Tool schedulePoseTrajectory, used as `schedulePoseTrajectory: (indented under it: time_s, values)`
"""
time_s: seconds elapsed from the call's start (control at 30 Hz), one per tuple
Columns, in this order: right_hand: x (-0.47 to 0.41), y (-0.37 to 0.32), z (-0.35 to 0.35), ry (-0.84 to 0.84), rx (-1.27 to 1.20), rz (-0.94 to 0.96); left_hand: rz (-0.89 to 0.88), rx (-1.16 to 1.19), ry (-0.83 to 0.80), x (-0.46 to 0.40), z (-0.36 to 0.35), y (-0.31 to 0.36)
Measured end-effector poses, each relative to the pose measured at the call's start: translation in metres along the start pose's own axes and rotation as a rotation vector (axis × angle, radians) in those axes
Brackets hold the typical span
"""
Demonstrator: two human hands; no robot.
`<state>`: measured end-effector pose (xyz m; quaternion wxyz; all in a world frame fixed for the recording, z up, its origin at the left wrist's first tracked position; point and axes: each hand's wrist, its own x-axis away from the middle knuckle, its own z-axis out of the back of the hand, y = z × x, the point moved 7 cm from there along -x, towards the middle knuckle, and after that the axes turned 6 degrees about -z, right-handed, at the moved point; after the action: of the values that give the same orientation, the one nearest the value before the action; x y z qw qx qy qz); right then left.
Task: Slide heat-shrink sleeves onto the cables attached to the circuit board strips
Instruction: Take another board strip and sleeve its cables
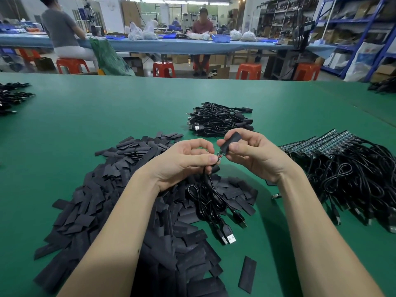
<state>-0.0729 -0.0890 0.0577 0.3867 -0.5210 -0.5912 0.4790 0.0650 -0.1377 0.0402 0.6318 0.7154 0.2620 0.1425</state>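
Note:
My left hand (pixel 184 159) pinches the end of a black cable where a small circuit board strip (pixel 220 155) sticks out with red wiring. My right hand (pixel 250 153) grips a black heat-shrink sleeve (pixel 231 140) and holds its mouth over the far end of the board. The cable (pixel 211 202) hangs down from my left hand, with its USB plugs (pixel 228 237) lying on the sleeves below. A big heap of flat black sleeves (pixel 120 189) spreads under both forearms.
A pile of black cables (pixel 220 120) lies behind my hands. Cables with board strips (pixel 342 166) are stacked at the right. One loose sleeve (pixel 247 274) lies near the front on the green table (pixel 96 108). People sit at a far bench.

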Motion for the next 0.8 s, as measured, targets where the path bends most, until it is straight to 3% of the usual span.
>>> schedulePoseTrajectory:
  time_s: [0.27,0.37,0.5,0.8]
  values:
    - [0.001,0.001,-0.002,-0.060,0.076,-0.035,-0.034,-0.095,0.059,-0.001,0.005,0.004]
    - [-0.004,0.001,0.008,0.070,0.055,0.003,-0.101,-0.195,0.165,-0.007,0.008,0.007]
    - [-0.010,0.006,0.023,0.259,-0.048,0.028,-0.229,-0.508,0.301,-0.010,0.013,0.010]
    - [-0.011,0.018,0.032,0.349,-0.197,-0.015,-0.377,-0.649,0.424,-0.009,0.008,0.011]
